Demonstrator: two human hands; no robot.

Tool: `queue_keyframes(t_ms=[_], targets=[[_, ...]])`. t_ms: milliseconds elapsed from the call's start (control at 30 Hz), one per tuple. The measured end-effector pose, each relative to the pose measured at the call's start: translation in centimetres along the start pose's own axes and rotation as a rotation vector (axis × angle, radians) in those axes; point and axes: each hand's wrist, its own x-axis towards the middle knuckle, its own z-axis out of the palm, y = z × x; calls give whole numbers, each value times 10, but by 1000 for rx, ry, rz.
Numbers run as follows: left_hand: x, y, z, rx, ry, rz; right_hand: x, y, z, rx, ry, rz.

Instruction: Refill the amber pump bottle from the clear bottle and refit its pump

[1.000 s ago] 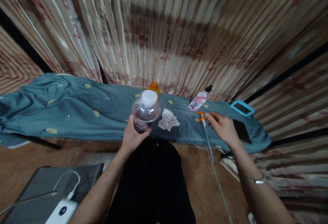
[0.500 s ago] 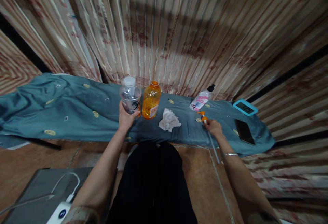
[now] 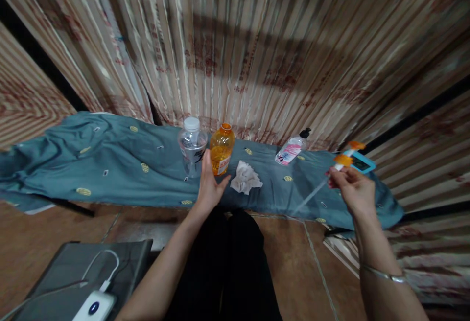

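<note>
My left hand [image 3: 212,185] is at the orange bottle [image 3: 221,150], fingers apart along its left and lower side; whether it touches is unclear. That bottle stands upright, uncapped, with amber liquid inside. Just left of it stands a clear bottle [image 3: 192,147] with a white cap. Over the right part of the cloth, my right hand [image 3: 354,186] is closed on an orange pump head [image 3: 344,160], its long tube slanting down to the left. A crumpled white tissue [image 3: 246,178] lies right of the orange bottle.
A clear pump bottle with a pink label [image 3: 290,149] leans on the blue-green cloth [image 3: 117,164]. Behind my right hand is a blue-framed device [image 3: 363,163]. A striped curtain [image 3: 235,57] hangs behind. Lower left, a white device [image 3: 96,306] with a cable rests on a grey seat.
My left hand has let go of the clear bottle and moved right to the orange one. My right hand has lifted the pump head up and to the right.
</note>
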Motion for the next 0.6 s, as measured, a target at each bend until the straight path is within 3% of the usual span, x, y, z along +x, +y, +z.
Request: queue_keyframes(t_ms=[100,200,400,500,600], targets=[[13,-1,34,-35,53,-77,6,-47,-2,357,127,-68],[28,-4,51,-66,107,-148,16,-100,2,632,201,-152],[54,-5,53,-15,220,-281,41,-187,21,943,182,-318],[60,-10,51,-27,205,-309,47,-211,37,987,104,-384],[60,-17,50,-95,173,-224,48,-222,55,957,-1,-412]])
